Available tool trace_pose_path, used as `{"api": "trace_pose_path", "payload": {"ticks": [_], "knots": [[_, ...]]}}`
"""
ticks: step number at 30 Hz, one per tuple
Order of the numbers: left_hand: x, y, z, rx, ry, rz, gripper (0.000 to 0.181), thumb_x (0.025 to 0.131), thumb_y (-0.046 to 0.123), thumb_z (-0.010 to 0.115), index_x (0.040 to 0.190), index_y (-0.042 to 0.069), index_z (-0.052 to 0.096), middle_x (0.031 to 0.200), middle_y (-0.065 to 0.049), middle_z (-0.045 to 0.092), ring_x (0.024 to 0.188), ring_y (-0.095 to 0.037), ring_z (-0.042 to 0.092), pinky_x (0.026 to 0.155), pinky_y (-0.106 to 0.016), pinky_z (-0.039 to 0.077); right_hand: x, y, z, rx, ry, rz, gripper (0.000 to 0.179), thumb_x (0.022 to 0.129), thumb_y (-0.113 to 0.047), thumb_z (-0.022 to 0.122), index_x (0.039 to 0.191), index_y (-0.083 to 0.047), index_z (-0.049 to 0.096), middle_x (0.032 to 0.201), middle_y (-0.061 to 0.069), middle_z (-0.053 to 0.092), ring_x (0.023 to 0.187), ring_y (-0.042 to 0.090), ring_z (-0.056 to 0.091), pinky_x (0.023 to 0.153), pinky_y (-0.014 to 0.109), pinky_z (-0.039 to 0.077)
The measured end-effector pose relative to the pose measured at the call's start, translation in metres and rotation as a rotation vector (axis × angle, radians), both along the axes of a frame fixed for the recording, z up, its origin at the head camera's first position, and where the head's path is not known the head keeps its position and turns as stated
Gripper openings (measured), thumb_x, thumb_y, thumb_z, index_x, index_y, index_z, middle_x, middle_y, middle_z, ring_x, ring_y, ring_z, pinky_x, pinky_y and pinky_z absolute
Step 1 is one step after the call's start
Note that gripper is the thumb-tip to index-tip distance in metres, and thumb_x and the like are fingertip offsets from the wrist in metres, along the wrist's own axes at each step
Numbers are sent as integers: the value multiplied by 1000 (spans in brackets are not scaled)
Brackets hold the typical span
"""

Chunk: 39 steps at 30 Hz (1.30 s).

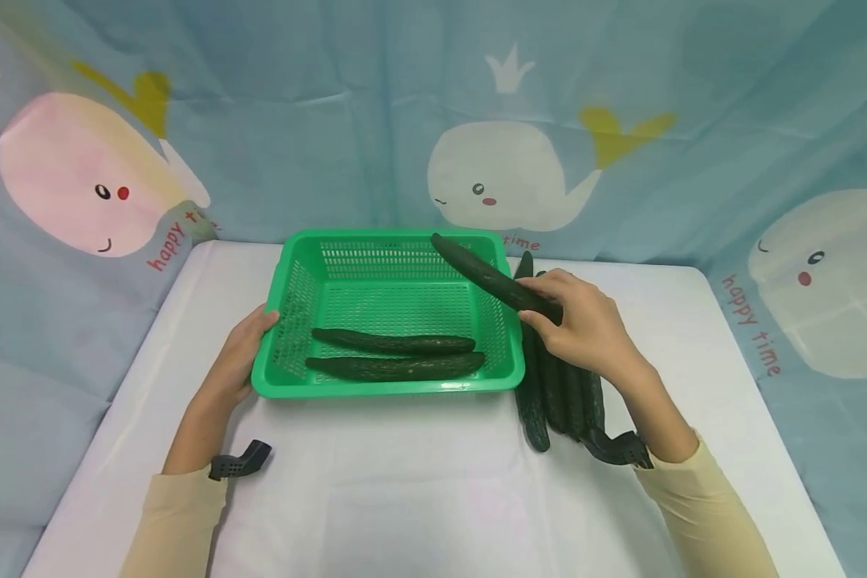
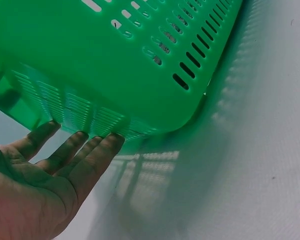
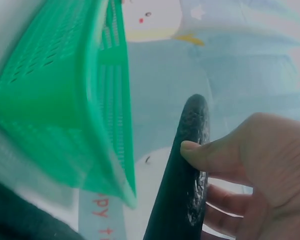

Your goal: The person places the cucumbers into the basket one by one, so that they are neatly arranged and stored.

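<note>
My right hand point(image 1: 585, 321) grips a dark green cucumber point(image 1: 480, 273) near one end, thumb on one side and fingers on the other. The cucumber slants over the right rim of a green plastic basket point(image 1: 386, 391), its free end above the basket's inside. In the right wrist view, the thumb presses on the cucumber point(image 3: 182, 185) beside the basket wall. My left hand point(image 1: 242, 349) holds the basket's left side, thumb at the rim; in the left wrist view its fingertips touch the slotted outer wall. Two cucumbers point(image 1: 397, 368) lie side by side in the basket's near part.
Several more cucumbers point(image 1: 532, 409) lie in a bunch on the white table point(image 1: 419, 482) along the basket's right side, partly under my right hand. A blue curtain point(image 1: 289, 160) printed with whales hangs behind the table. Each wrist carries a black strap-on device point(image 1: 242, 461).
</note>
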<state>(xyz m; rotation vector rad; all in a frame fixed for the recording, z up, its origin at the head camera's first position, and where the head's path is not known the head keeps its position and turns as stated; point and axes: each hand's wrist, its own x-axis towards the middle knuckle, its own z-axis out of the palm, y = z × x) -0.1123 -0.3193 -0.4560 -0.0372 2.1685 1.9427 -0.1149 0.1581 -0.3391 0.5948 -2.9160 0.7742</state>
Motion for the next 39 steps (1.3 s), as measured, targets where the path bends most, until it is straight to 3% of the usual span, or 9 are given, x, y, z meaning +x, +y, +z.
{"api": "trace_pose_path", "payload": {"ticks": [10,17,22,30,37,39], "knots": [[-2,3,-2,4,16,-19,72,115,47,33,171,6,12,169,-32,28,123,6,63,101,-17,59,-12,-29,6,-17,1,63,45,98,-22,77,141,-12,68,133,9,70,109,30,71,84,50,61],[-4,4,0,7,11,-33,72,115,47,33,170,6,12,169,-32,27,127,2,63,100,-16,59,-18,-44,7,-10,-25,87,45,100,-24,74,143,-14,66,130,8,70,96,26,66,74,42,55],[-4,4,-2,37,13,-39,73,115,46,34,170,4,11,165,-34,29,119,5,64,98,-15,60,-23,-56,12,36,-34,122,44,102,-23,72,145,-14,65,134,7,70,111,28,70,78,45,61],[-3,-1,-2,56,24,-20,76,115,49,37,170,4,12,165,-36,28,117,9,63,98,-15,60,-32,-79,17,95,-63,215,44,104,-24,70,146,-14,64,138,8,67,93,23,68,59,36,52],[-2,-2,-2,57,26,0,75,115,47,37,169,2,12,160,-34,33,115,7,67,95,-16,61,-40,-97,16,125,-82,283,43,104,-23,70,145,-15,65,140,7,68,113,24,69,79,40,61],[-3,-1,-3,51,28,-4,74,115,47,36,170,3,12,162,-36,31,115,8,66,96,-16,61,-42,-100,15,129,-92,299,42,104,-23,70,145,-15,65,140,7,68,112,24,69,79,41,62]]}}
